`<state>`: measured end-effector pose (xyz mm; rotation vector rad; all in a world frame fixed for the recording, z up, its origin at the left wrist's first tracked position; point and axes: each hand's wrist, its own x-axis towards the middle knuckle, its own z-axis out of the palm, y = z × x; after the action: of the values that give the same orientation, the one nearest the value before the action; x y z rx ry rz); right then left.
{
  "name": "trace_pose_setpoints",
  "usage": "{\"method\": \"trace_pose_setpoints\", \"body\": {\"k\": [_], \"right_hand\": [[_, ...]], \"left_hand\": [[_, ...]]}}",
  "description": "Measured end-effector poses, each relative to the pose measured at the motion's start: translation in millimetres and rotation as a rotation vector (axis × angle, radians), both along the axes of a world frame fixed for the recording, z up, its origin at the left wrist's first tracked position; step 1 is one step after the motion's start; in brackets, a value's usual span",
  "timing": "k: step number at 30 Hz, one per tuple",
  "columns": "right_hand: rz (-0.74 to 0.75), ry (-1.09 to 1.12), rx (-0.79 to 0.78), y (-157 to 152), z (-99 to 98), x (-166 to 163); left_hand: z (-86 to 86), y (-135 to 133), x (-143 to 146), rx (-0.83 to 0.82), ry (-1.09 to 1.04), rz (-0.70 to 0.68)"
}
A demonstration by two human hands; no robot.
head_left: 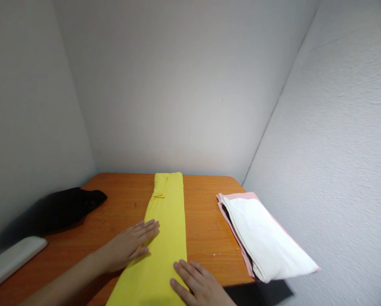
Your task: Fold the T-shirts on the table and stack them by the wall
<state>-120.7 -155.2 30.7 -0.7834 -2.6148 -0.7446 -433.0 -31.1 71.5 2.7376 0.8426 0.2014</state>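
Observation:
A yellow garment (168,212), folded into a long narrow strip, lies lengthwise on the wooden table. Its far end reaches the table's back edge, where a smaller folded piece lies on its left side; the near end runs out of view at the bottom. My left hand (131,243) rests flat on the strip's left edge, fingers stretched out. Lower down, my right hand (199,284) touches the right edge with its fingers extended and slightly spread. Neither hand grips the cloth.
Folded white and pink cloths (266,238) are stacked at the table's right side, overhanging the front edge. A black cloth item (66,208) lies at the left, with a white object (16,257) nearer to me. Walls enclose the wooden table (206,221) behind and at both sides.

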Motion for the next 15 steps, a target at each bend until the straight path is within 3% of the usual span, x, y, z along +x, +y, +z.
{"method": "trace_pose_setpoints", "body": {"k": [5, 8, 11, 15], "right_hand": [[-0.036, 0.117, 0.055, -1, -14.2, -11], [-0.029, 0.19, 0.092, 2, -24.3, -19], [0.004, 0.241, 0.118, 6, -26.4, -19], [0.007, 0.29, 0.05, 6, -13.4, -12]], "left_hand": [[19.9, -57, -20, -0.054, 0.016, -0.158], [20.3, -76, -30, -0.016, 0.058, -0.238], [3.8, -85, -37, 0.133, 0.081, -0.219], [-29.0, -86, -48, 0.312, -0.018, -0.152]]}}
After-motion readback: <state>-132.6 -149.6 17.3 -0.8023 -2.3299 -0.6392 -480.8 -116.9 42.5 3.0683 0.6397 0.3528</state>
